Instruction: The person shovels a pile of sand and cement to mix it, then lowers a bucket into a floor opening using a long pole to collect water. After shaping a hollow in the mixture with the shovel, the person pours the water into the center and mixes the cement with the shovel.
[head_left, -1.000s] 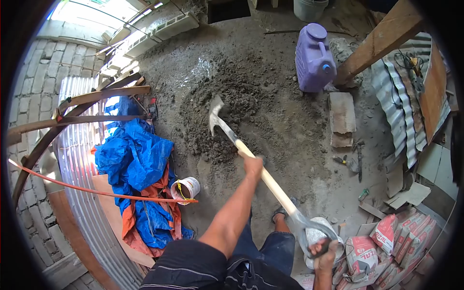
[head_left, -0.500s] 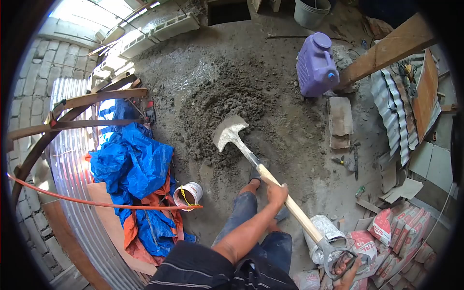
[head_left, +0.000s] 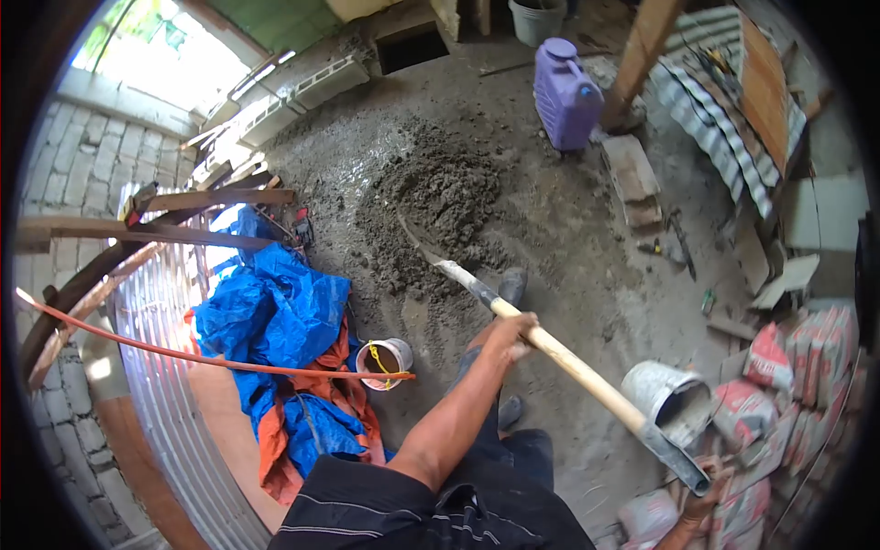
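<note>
A shovel (head_left: 587, 371) slants across the view, its blade edge-on at the pile of wet grey mix (head_left: 449, 202) on the floor. My left hand (head_left: 514, 335) is wrapped round the wooden shaft just behind the metal socket. At the lower right, my right hand (head_left: 708, 490) is closed on the handle end of the shovel. The blade's lower part is hidden in or behind the mix. My boots stand below the pile, one of them close to its lower right edge.
Blue tarp (head_left: 275, 298) and a small bucket (head_left: 385, 364) lie to the left, under an orange rod (head_left: 220, 364). A purple jug (head_left: 564, 96), a wooden post (head_left: 642, 55) and blocks (head_left: 632, 181) stand upper right. A tipped white bucket (head_left: 667, 399) lies beside cement bags (head_left: 742, 412).
The shovel blade has turned from flat to edge-on and sits at the pile. Both hands keep hold of the shovel. The handle end has swung right, and the camera view has shifted.
</note>
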Demonstrator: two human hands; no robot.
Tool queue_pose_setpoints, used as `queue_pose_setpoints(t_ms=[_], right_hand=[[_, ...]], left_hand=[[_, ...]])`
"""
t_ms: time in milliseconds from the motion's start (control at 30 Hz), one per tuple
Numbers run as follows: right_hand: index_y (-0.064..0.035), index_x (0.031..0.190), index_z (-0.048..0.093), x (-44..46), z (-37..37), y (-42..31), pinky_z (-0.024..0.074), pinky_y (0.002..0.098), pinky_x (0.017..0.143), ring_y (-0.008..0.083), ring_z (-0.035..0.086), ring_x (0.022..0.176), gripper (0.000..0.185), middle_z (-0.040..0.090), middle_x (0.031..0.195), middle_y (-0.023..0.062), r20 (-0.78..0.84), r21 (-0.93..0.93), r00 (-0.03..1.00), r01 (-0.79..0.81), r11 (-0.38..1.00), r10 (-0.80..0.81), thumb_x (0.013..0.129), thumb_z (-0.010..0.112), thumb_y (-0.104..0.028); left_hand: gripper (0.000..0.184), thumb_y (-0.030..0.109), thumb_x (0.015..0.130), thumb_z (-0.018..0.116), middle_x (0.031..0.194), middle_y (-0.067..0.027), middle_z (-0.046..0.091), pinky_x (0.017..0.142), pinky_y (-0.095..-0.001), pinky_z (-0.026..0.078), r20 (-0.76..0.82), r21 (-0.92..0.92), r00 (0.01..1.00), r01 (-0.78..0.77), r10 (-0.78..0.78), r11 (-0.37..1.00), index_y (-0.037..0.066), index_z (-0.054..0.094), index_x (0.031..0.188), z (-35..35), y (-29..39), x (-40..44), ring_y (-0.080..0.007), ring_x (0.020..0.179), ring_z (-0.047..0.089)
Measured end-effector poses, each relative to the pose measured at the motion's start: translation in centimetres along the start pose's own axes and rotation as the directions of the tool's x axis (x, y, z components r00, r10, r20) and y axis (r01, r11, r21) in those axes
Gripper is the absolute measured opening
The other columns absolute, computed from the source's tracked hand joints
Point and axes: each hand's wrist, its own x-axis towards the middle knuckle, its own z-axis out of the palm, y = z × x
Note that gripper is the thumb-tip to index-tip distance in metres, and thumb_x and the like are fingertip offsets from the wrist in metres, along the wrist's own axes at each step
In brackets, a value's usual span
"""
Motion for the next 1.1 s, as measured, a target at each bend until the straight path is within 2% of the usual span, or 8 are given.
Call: queue_pose_setpoints(t_ms=[67,133,333,567,800,833,867,1100], right_hand=[[-0.0037,0.1,0.054,-2.3,-6.6,4.6,0.038,0.0267,0.036,0.0122,0.044,0.044,0.038,0.048,0.064,0.0018,-0.116,-0.104,0.992,-0.059,0.993,0.047,0.087,0.052,-0.04],[-0.0027,0.105,0.053,-4.8,-11.7,10.1,0.039,0.0273,0.037,0.0126,0.045,0.045,0.036,0.051,0.068,0.0028,-0.222,-0.168,0.967,-0.164,0.972,0.125,0.087,0.054,-0.033],[-0.0003,0.116,0.053,-17.5,-22.3,22.4,0.0409,0.0282,0.038,0.0139,0.048,0.048,0.037,0.056,0.076,0.0052,-0.561,-0.319,0.803,-0.435,0.842,0.202,0.086,0.058,-0.021],[0.0011,0.112,0.055,-28.4,-21.1,26.3,0.0401,0.0274,0.038,0.0161,0.05,0.05,0.039,0.056,0.076,0.007,-0.809,-0.555,0.579,-0.698,0.453,-0.1,0.083,0.062,-0.025],[0.0025,0.108,0.057,-21.7,-8.5,44.0,0.0394,0.0266,0.038,0.0183,0.052,0.053,0.043,0.057,0.076,0.0087,-0.839,-0.249,0.539,-0.512,0.822,0.081,0.081,0.065,-0.03],[0.0027,0.107,0.057,-20.6,-5.2,47.8,0.0392,0.0264,0.038,0.0186,0.053,0.053,0.043,0.057,0.076,0.009,-0.829,-0.16,0.542,-0.469,0.869,0.14,0.081,0.066,-0.03],[0.0054,0.108,0.054,-18.5,1.2,47.8,0.0368,0.0251,0.037,0.0155,0.049,0.049,0.038,0.055,0.073,0.0094,-0.897,0.045,0.38,-0.425,0.904,0.224,0.078,0.068,-0.012],[0.0017,0.091,0.05,-14.2,9.2,46.8,0.0336,0.0259,0.033,0.012,0.039,0.039,0.022,0.043,0.058,0.0039,-0.714,0.124,0.556,-0.498,0.858,0.425,0.08,0.064,-0.012]], left_hand=[[0.045,0.014,0.077,0.072,0.088,-0.0132,0.051,0.076,-0.046,0.05,-0.321,-0.239,0.937,0.065,-0.142,0.969,-0.001,0.046,0.111,-0.2,-0.1,-1.1,-0.0308,0.077,0.056],[0.028,0.02,0.081,0.069,0.079,-0.0092,0.049,0.06,-0.0393,0.048,-0.441,0.055,0.891,-0.097,0.112,0.994,0.006,0.05,0.094,-3.9,-7.4,3.5,-0.0249,0.067,0.053],[0.02,0.018,0.081,0.066,0.062,-0.0058,0.048,0.056,-0.0404,0.05,0.001,-0.228,0.947,0.312,-0.321,0.922,0.009,0.049,0.078,-9.2,-23.5,-3.7,-0.0215,0.054,0.053],[0.02,0.013,0.081,0.064,0.069,-0.0091,0.053,0.058,-0.0354,0.052,-0.246,-0.011,0.748,0.633,-0.616,0.774,0.001,0.051,0.091,-18.2,-39.1,-2.5,-0.0247,0.063,0.058],[0.021,0.02,0.084,0.06,0.075,-0.0114,0.062,0.064,-0.0349,0.052,-0.339,0.318,0.853,0.501,-0.397,0.805,0.0,0.062,0.09,-30.9,-21.3,9.7,-0.0247,0.07,0.063],[0.022,0.019,0.083,0.06,0.075,-0.012,0.062,0.06,-0.037,0.053,-0.015,0.376,0.983,0.176,-0.183,0.91,-0.001,0.061,0.092,-34.2,-16.2,12.0,-0.0248,0.068,0.063],[0.016,0.014,0.082,0.062,0.073,-0.0112,0.06,0.056,-0.0372,0.053,-0.438,0.374,0.845,0.481,-0.306,0.793,0.0,0.058,0.09,-30.5,-10.5,14.5,-0.0244,0.064,0.06],[0.016,0.007,0.081,0.064,0.071,-0.0091,0.053,0.05,-0.0346,0.049,-0.524,0.333,0.848,0.29,-0.079,0.897,-0.002,0.053,0.089,-28.7,-4.1,15.4,-0.022,0.055,0.054]])
